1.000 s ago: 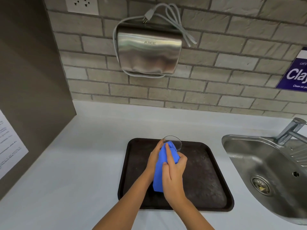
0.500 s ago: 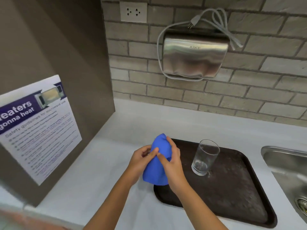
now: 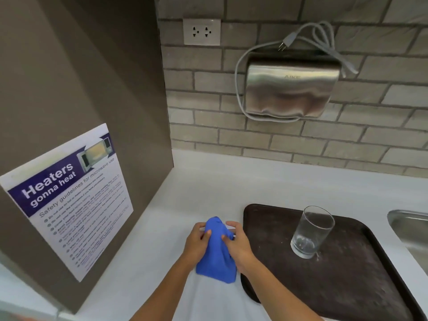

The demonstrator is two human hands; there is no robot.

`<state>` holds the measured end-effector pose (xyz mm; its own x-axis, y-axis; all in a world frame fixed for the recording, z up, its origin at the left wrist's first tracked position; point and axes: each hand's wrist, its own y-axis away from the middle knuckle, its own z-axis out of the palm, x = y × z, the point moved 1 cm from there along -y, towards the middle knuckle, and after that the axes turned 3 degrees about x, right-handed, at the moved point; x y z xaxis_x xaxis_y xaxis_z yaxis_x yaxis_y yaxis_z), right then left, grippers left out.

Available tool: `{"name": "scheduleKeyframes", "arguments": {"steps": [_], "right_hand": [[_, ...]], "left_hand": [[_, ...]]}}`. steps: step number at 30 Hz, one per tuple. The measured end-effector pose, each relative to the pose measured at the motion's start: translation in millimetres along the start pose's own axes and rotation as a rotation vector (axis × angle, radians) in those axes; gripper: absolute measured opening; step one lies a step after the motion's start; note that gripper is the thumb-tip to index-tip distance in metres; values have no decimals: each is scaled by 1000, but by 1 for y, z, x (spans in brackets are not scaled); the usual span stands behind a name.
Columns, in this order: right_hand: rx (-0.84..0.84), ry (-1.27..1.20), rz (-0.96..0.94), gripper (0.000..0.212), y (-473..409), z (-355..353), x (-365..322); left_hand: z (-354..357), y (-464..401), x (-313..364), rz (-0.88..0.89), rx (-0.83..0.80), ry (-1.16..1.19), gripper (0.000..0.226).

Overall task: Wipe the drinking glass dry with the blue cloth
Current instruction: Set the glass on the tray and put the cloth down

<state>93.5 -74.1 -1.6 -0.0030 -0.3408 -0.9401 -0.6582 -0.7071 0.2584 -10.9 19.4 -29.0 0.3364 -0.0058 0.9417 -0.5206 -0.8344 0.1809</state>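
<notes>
Both hands are bunched around the blue cloth (image 3: 216, 251) over the white counter (image 3: 162, 228): the left hand (image 3: 196, 243) grips it from one side with fingers curled and thumb pressed into the fabric, and the right hand (image 3: 238, 243) pinches it from the other side, fingers wrapped over the top edge. The cloth pokes up in a small peak between the two sets of fingertips and hangs down in a loose fold below the palms, its lower end just at the near corner of the dark tray (image 3: 347, 286). The drinking glass (image 3: 311, 231) stands upright and untouched on that tray, well off to the right of the right hand's fingers and a little beyond them, clear of the cloth. Past the glass, further right again, the rim of a steel sink (image 3: 407, 225) shows. Beyond the fingertips, up on the brick wall, hangs a metal hand dryer (image 3: 289, 89), with a poster (image 3: 69, 200) off to the left of the left hand
</notes>
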Motion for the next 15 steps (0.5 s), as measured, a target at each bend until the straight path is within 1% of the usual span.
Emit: {"name": "scheduleKeyframes", "arguments": {"steps": [2,3,4,5,6,8,10,12,14,15], "right_hand": [[55,157,-132,36,-6,1,0],[66,218,-192,34,-9,2,2],[59,291,-226,28,-10,3,3],[56,344,-246,22,-11,4,2],[55,421,-275,23,-14,5,5],[19,591,-357,33,-22,8,11],[-22,795,-395,41,-27,10,18],[-43,1020,-414,47,-30,10,24],[-68,1163,-381,52,-30,8,26],[-85,1217,-366,53,-29,7,26]], "left_hand": [[6,-10,-4,72,35,-202,29],[8,-13,-6,91,63,-298,37],[10,-15,-8,85,91,-340,42],[11,-17,-11,61,96,-344,42],[14,-19,-15,57,94,-382,38],[17,-23,-21,92,57,-491,37],[16,-22,-21,93,47,-489,45],[14,-27,-21,128,46,-548,51],[11,-32,-21,170,-28,-684,52],[10,-35,-21,210,-56,-789,52]]}}
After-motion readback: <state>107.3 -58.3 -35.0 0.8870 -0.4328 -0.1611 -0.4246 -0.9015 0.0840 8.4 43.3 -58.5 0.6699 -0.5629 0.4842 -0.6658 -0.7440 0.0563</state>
